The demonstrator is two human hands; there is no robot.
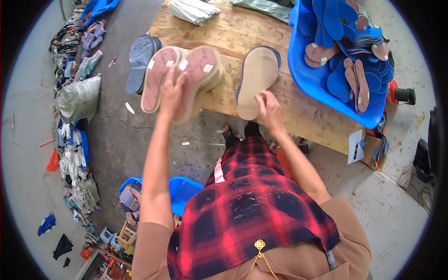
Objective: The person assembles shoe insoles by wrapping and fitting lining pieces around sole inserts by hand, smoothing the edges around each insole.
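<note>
My left hand (171, 95) is at the left edge of a pink-topped insole (198, 70) with white labels, its fingers closed on that edge. The insole is slightly blurred and lies over a pile of similar insoles. Left of the hand is another pink-topped insole (156, 77), also with white labels. My right hand (270, 112) has curled, pinched fingers by the right edge of a beige insole (256, 77). Whether anything is between those fingertips is hidden. Navy edging shows under the beige insole.
The wooden table (224, 30) carries dark grey insoles (141, 63) at its left edge and a white cloth stack (193, 10) at the back. A blue basket (303, 88) of blue and pink insoles stands right. Blue tubs (184, 189) and a grey sack (79, 98) are on the floor.
</note>
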